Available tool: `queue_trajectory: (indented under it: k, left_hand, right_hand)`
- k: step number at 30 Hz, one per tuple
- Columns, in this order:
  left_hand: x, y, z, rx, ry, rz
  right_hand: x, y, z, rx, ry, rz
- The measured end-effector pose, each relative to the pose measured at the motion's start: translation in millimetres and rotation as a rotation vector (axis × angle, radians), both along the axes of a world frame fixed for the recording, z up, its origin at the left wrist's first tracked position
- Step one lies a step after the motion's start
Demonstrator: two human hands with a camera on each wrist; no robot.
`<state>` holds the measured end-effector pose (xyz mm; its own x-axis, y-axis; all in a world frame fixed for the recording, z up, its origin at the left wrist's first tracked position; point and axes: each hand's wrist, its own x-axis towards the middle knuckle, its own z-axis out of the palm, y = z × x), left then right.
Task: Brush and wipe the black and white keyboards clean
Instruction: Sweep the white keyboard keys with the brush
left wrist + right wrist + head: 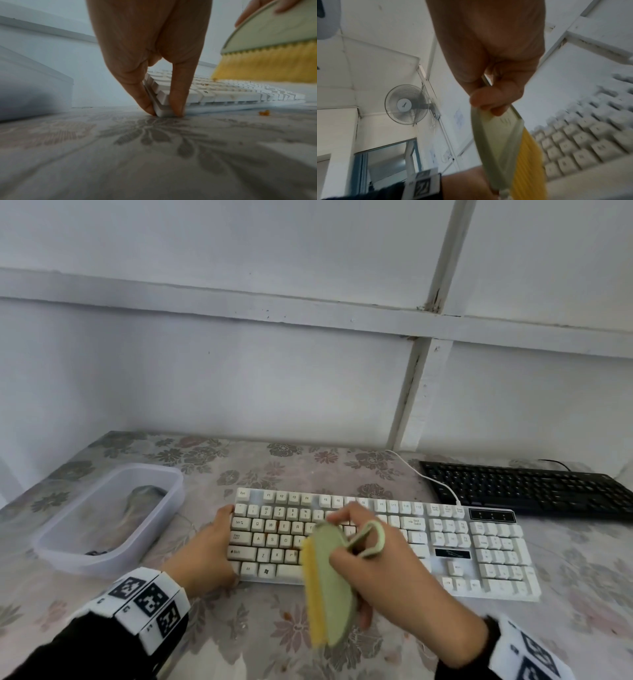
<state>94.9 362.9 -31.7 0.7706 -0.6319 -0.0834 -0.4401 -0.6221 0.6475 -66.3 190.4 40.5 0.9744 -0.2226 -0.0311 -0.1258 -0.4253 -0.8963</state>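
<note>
Right hand (383,563): grips a green brush (327,583) with yellow bristles, lifted above the white keyboard (479,549) — bristles off the keys.
Left hand (205,553): pinches the keyboard's near left corner, fingertips down on the bench (239,638).
Black keyboard (527,487): further back, to the right.
Tub (102,518): clear plastic — left of the keyboards.

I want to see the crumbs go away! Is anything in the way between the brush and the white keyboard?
Nothing visible is. The right hand holds the brush just above the white keyboard, bristles over the keys with only air between. The left hand grips the keyboard's left end, off to the side of the brush.
</note>
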Motion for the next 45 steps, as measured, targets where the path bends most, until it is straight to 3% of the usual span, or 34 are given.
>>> queue_trajectory:
  k: [4, 7, 16, 20, 28, 37, 42, 45]
  left_hand:
    - [2.6, 0.4, -2.6, 0.023, -0.005, 0.011]
    - [2.8, 1.1, -3.2, 0.011, -0.005, 0.007]
    - [-0.9, -0.8, 1.0, -0.026, -0.004, -0.004]
    - [1.7, 0.6, -1.8, -0.020, -0.004, -0.005]
    - [1.1, 0.5, -1.1, 0.005, -0.012, 0.007]
    - [-2.0, -1.5, 5.0, 0.028, 0.000, 0.008]
    - [-2.4, 0.1, 5.0, 0.049, 0.001, 0.006]
    - [-2.4, 0.1, 5.8, 0.066, 0.005, 0.009]
  right_hand:
    - [26.5, -4.9, 12.7, 0.030, -0.188, -0.133]
    - [46.5, -5.0, 8.2, -0.005, -0.228, -0.157]
    - [26.3, 11.3, -18.9, -0.044, -0.061, 0.001]
    - [17.8, 10.0, -9.2, -0.016, 0.023, 0.043]
    - [46.2, -9.6, 16.6, 0.004, -0.191, -0.134]
    - [27.1, 13.6, -16.7, -0.066, -0.043, 0.030]
    - [10.4, 13.1, 0.9, -0.012, 0.038, 0.103]
    - [17.6, 4.3, 16.4, 0.009, -0.060, 0.016]
